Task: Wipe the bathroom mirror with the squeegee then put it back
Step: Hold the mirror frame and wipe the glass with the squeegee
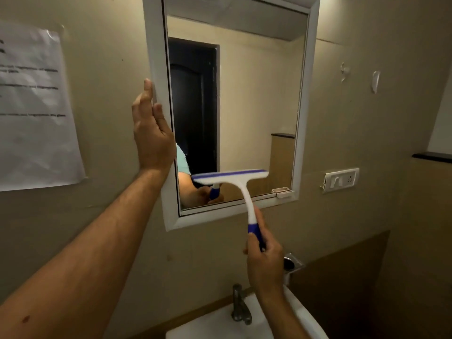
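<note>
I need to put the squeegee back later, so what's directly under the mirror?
Under the mirror is bare wall, then a tap on a white sink. The right hand gripping the squeegee partly hides a metal holder.

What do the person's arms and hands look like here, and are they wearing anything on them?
Both forearms are bare, with no sleeves, gloves, watch or rings in view on the left hand or the right hand. The mirror reflects a light teal short sleeve at the upper arm.
</note>
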